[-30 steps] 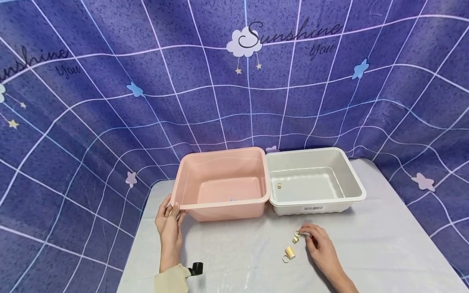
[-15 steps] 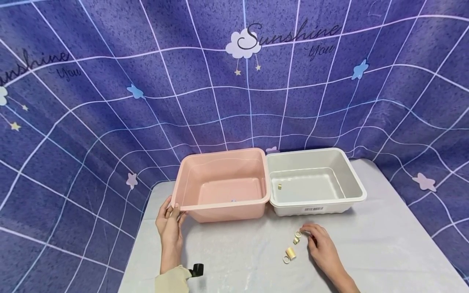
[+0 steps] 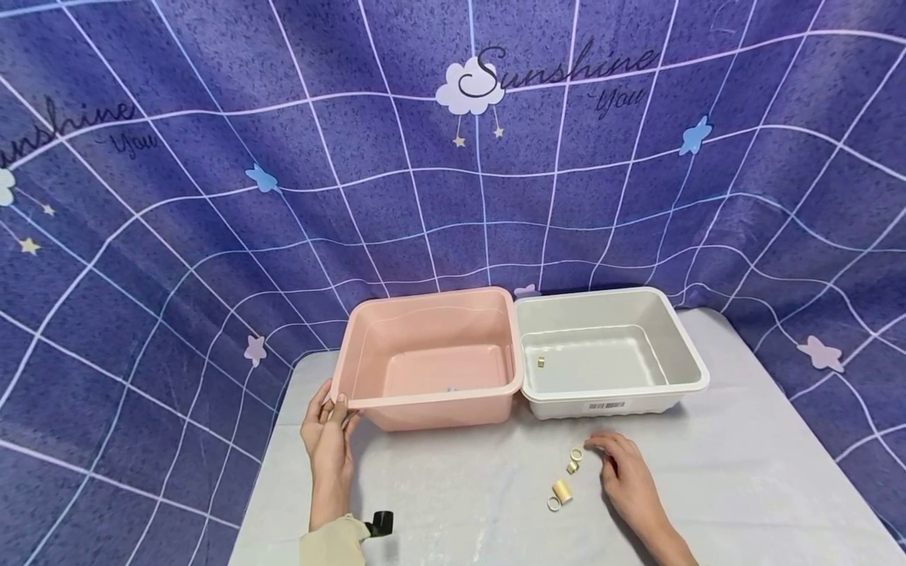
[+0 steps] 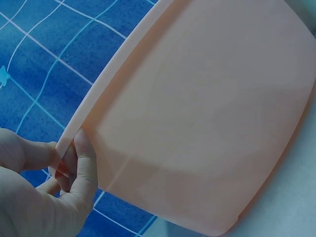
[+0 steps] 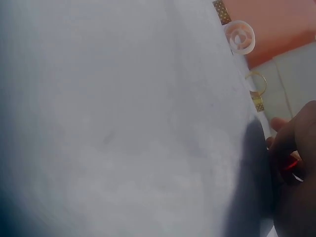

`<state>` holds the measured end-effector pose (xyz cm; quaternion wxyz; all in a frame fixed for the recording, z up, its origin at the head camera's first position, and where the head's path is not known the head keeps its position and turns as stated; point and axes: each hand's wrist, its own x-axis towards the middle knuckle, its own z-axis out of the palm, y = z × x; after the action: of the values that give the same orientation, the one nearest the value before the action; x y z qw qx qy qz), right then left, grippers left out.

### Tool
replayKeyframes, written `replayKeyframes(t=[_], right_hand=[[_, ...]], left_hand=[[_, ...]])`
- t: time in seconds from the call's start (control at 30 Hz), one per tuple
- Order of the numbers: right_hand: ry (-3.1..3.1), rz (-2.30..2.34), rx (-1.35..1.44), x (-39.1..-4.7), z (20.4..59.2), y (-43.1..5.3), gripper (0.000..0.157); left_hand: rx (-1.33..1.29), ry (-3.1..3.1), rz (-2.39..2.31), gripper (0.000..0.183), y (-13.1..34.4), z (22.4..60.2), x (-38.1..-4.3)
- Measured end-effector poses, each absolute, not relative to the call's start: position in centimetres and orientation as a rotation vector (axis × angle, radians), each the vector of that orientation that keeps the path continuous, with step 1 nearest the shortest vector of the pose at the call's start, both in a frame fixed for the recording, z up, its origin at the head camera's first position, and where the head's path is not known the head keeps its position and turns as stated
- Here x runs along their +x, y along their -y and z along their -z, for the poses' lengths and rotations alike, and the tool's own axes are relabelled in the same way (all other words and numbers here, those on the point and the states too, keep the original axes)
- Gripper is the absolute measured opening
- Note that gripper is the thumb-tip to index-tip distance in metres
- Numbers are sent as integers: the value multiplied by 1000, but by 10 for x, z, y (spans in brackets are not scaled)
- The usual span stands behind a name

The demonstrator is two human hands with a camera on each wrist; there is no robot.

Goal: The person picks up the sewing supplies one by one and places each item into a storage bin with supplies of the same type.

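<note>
My left hand [image 3: 329, 440] grips the front left corner of a pink plastic tub [image 3: 442, 414], and in the left wrist view the thumb and fingers pinch its rim [image 4: 94, 101]. On the table my right hand [image 3: 628, 475] rests with loosely bent fingers, just right of several small items. Closest to its fingertips lies a gold ring [image 3: 576, 454], touching another gold band [image 3: 572, 467]. Nearer the front are a yellow thread spool [image 3: 562, 492] and one more ring [image 3: 554, 504]. A red patch [image 5: 290, 163] shows under the right fingers in the right wrist view; I cannot tell what it is.
A white tub [image 3: 614, 399] stands against the pink tub's right side, with a small gold band [image 3: 541, 362] inside. Something small and bluish [image 3: 451, 390] lies in the pink tub. Behind hangs a blue grid-patterned curtain [image 3: 453, 204]. A pale cloth [image 3: 453, 487] covers the table.
My right hand has drawn slightly to the right, leaving a small gap between its fingertips and the nearest ring. The left hand keeps its hold on the pink tub.
</note>
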<state>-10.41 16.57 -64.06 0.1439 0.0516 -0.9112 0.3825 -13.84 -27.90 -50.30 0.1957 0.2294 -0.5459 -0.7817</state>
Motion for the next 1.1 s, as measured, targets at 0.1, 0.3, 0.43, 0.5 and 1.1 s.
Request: replayKeyframes(t=[0.1,0.3,0.43,0.5,1.1], right_hand=[[2603,-1122,136,-102,642,-166,42],[2490,-1181,146,-101,643,-165,36],[2428,-1225,166,-102,643,-164,32],[2411,-1250,175,-102,643,-164,30],[2460,-1325,133,-104,639,-159,26]], left_hand=[[634,1528,2196,52,279,503,-137],[630,1524,2196,51,279,503,-138],[627,1524,2194,51,280,503,-139],[626,1527,2191,50,280,504,-139],[623,1514,2203,51,279,503,-138]])
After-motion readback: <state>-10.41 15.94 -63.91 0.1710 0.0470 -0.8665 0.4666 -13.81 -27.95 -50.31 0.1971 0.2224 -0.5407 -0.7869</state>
